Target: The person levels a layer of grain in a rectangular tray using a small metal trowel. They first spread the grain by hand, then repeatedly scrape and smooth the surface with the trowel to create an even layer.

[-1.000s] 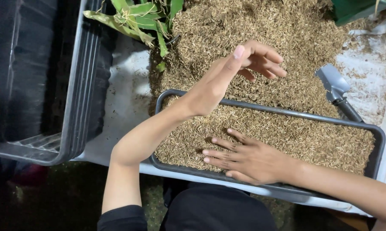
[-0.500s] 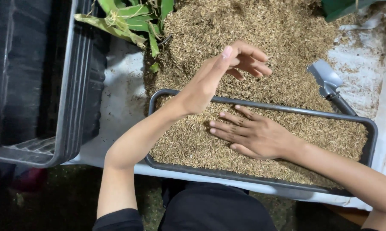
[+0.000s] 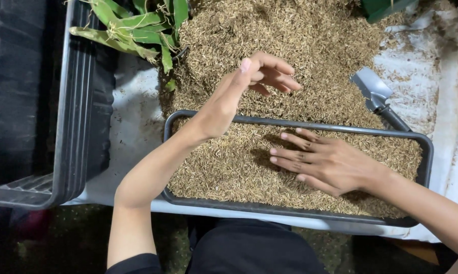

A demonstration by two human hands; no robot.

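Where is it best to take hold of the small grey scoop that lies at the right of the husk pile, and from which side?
Probably by the dark handle of the scoop, coming from the right. Its grey blade points up-left into the husk pile, while the handle runs down-right toward the tray rim, on the side of the right hand.

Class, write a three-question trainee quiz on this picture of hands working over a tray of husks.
1. True or false: the right hand lies flat on the husks in the grey tray.
2. Which hand is raised above the loose husk pile?
3. What lies right of the pile: A) scoop B) plant C) black crate?

Key: 1 true; 2 the left hand; 3 A.
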